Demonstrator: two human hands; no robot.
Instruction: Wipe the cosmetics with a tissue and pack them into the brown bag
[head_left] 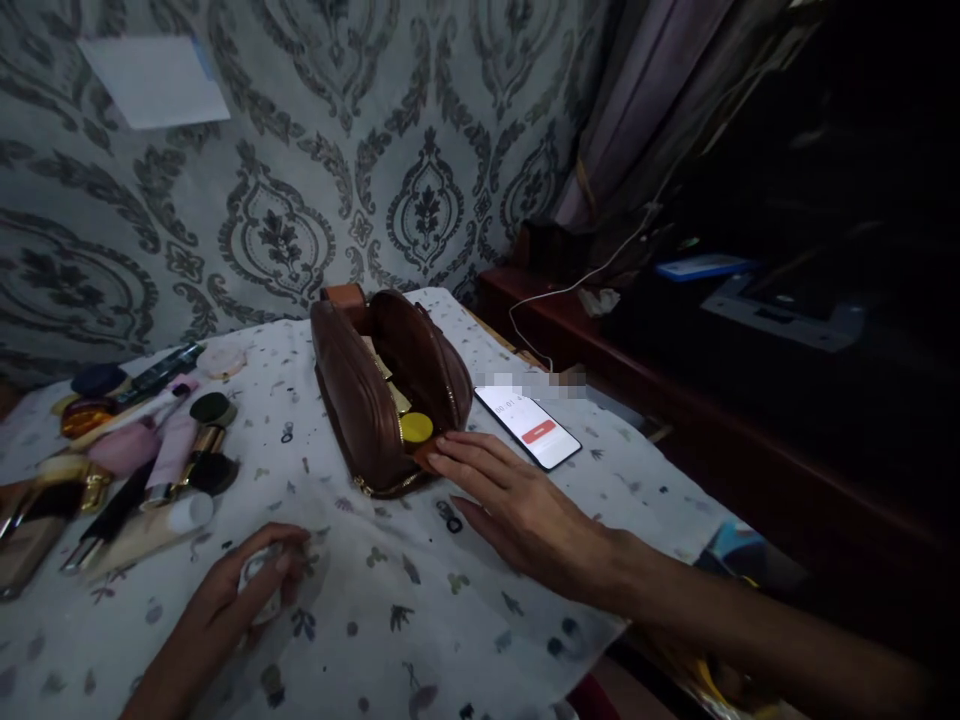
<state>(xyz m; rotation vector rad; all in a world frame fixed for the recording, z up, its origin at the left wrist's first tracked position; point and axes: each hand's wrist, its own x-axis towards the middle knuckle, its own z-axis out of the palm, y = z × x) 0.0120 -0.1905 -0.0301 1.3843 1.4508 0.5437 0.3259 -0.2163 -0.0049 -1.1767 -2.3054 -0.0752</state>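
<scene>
A: What's the biggest thing there?
B: The patterned wall (345, 140) at the far side, then the cloth-covered table (352, 620) against it.
A: And the brown bag (352, 385)?
B: Upright around the middle of the table, unzipped, its mouth gaping.
A: The hands?
B: The right hand (525, 505) has its fingers stretched out, tips touching the bag's near right edge, thumb apart; that grip is loose. The left hand (217, 595) is nearer and to the left, fingers bent.
A: Smaller things?
B: A lit phone (529, 425) lies just right of the bag. Bottles and tubes (172, 450) crowd the left side. A pale object (256, 566), too blurred to name, is grasped in the left grip. Smallest, a yellow disc (417, 428) sits in the bag's near end.
</scene>
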